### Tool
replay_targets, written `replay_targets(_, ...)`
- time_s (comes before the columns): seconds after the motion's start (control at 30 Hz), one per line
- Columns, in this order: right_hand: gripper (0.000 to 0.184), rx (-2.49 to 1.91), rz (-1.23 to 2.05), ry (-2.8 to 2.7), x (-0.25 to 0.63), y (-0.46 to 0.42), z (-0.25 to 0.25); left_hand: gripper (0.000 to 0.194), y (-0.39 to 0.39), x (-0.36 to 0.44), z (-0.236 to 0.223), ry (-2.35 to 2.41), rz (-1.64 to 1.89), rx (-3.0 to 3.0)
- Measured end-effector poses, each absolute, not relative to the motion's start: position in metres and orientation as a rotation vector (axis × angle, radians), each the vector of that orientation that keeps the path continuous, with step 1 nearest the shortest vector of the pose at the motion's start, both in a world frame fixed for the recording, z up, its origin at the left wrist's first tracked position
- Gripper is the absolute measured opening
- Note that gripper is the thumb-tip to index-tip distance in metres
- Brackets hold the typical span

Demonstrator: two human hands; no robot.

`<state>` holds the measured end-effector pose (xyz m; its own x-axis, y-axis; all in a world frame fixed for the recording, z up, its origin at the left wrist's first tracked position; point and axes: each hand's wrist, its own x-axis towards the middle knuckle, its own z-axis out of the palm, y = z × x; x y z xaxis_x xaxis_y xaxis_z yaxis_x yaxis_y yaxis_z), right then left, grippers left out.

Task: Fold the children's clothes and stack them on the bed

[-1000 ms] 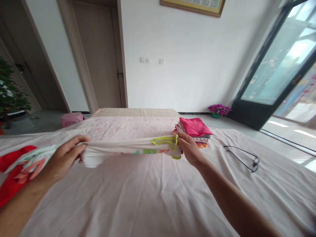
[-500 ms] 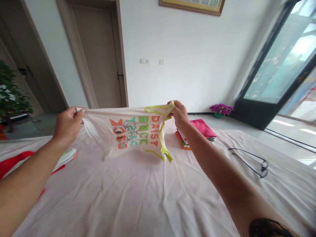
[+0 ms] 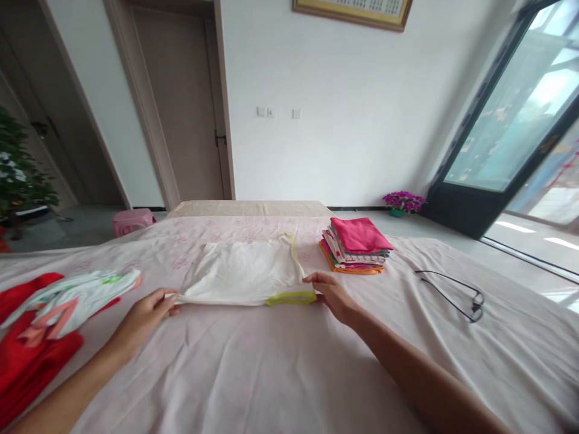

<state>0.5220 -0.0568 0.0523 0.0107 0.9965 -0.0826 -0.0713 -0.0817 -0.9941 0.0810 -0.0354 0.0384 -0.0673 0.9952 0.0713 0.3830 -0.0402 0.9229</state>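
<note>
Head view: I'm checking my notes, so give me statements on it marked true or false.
1. The left hand pinches the white fabric top with yellow-green trim. True.
2. Only one hand touches that top. False: the right hand holds it too.
3. Blue cloth tops the multicoloured pile of folded fabric. False: bright-pink cloth tops that pile.
4. Crumpled red cloth lies left of that top. True.
5. Dark-framed eyeglasses lie on the pale wrinkled sheet. True.

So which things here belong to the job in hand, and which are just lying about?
Likely belonging:
yellow-trimmed white top, held by left hand and right hand
stack of folded clothes
loose red and white clothes

Apparently unrelated:
eyeglasses
pink plastic stool
potted purple flowers
</note>
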Motion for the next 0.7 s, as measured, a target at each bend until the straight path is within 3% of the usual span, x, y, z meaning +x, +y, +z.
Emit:
replay_targets(0.13, 0.03, -1.326, 1.168, -1.169, 0.514, -0.067, 0.04, 0.054, -0.042, 0.087, 0.031, 1.461, 1.092, 1.348)
replay_targets(0.33, 0.042, -1.506, 0.675, -1.651, 0.51, -0.061, 0.039, 0.05, -0.043, 0.085, 0.038, 1.57, 1.154, 1.356)
replay_targets(0.5, 0.051, -1.54, 0.922, -1.477, 0.529, -0.071, 0.053, 0.036, -0.063, 0.076, 0.038, 1.606, 0.997, 1.543)
replay_targets(0.7, 0.037, -1.686, 1.008, -1.532, 0.55, -0.078, 0.055, 0.019, -0.081, 0.069, 0.023, 1.626, 0.568, 1.847)
